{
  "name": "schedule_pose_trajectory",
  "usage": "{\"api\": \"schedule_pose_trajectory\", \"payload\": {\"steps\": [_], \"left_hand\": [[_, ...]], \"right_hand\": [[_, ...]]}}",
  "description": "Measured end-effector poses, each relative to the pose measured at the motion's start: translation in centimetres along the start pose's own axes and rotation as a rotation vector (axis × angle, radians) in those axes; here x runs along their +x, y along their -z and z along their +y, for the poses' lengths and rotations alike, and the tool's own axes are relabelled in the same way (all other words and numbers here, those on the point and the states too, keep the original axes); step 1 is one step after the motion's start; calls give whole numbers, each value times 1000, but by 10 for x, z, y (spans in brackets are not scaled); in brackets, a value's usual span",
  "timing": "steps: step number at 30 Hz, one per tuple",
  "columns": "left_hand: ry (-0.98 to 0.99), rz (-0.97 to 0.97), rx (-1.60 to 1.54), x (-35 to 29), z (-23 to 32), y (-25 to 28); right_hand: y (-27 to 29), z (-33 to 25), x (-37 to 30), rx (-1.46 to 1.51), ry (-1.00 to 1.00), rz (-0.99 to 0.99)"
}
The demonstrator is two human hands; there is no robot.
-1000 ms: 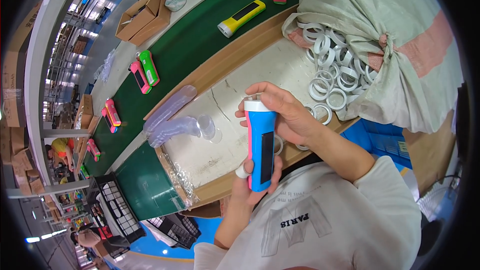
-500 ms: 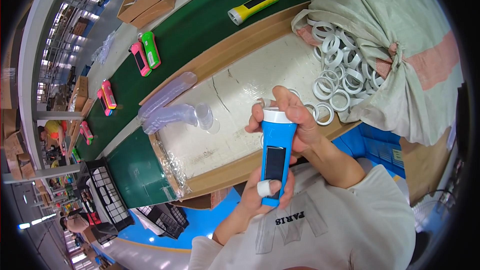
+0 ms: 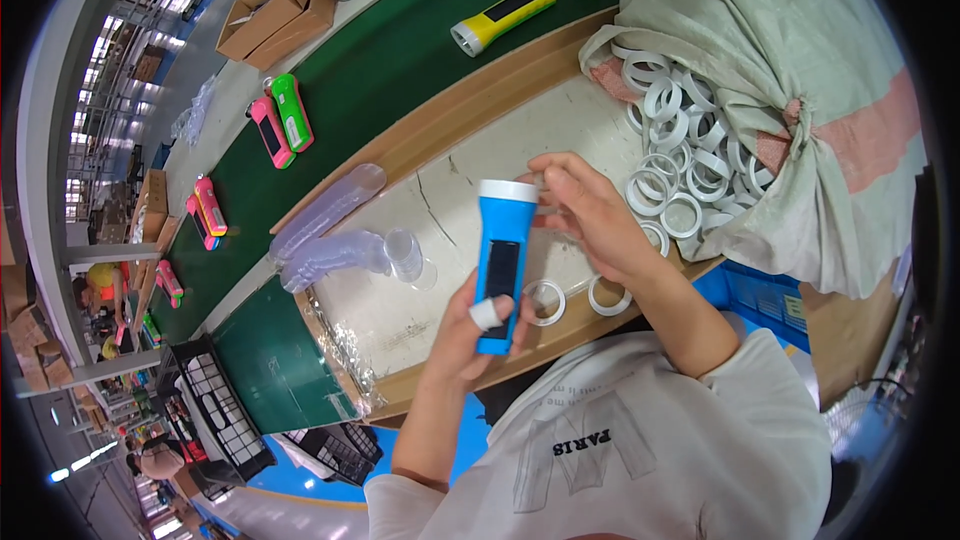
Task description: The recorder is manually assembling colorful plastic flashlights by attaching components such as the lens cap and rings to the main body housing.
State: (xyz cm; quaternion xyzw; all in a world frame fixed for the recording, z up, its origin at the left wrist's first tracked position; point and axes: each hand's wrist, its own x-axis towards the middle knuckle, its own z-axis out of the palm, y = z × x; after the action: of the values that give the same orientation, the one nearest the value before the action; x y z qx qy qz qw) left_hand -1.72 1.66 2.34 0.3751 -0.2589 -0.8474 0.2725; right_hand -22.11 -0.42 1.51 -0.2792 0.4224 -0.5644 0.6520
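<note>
A blue flashlight (image 3: pixel 505 220) with a dark panel on its handle and a white ring (image 3: pixel 508 190) round its head stands nearly upright in front of me. My left hand (image 3: pixel 470 335) is closed round the lower handle, white tape wrapped on its thumb. My right hand (image 3: pixel 595 215) is beside the flashlight's head with fingers loosely bent and apart, and I see nothing in it; whether a fingertip touches the ring is unclear. Just below lie two loose white rings (image 3: pixel 546 320). To the left, stacks of clear round lenses (image 3: pixel 335 258) lie in the cardboard-edged tray (image 3: pixel 470 180).
A woven sack (image 3: pixel 760 30) spills many white rings (image 3: pixel 690 140) at the right. Beyond the tray, a green conveyor belt (image 3: pixel 390 50) carries a yellow flashlight (image 3: pixel 505 17) and several pink and green ones. Black crates (image 3: pixel 215 405) stand at the lower left; an open carton (image 3: pixel 280 15) sits at the far side.
The flashlight has moved left and away from me in my left hand. My right hand has come off the white ring at its head and its fingers have loosened.
</note>
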Motion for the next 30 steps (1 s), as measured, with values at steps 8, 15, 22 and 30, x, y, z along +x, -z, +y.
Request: {"api": "schedule_pose_trajectory", "payload": {"steps": [8, 15, 22, 30], "left_hand": [[105, -139, -61, 24, 22, 13], [-200, 46, 532, -6, -15, -38], [70, -383, -379, -52, -47, -54], [-235, 38, 386, -53, -45, -56]], "right_hand": [[3, -7, 7, 191, 157, -120], [-21, -9, -5, 407, 45, -231], [-34, 9, -32, 787, -28, -515], [-26, 0, -44, 551, 70, -426]]}}
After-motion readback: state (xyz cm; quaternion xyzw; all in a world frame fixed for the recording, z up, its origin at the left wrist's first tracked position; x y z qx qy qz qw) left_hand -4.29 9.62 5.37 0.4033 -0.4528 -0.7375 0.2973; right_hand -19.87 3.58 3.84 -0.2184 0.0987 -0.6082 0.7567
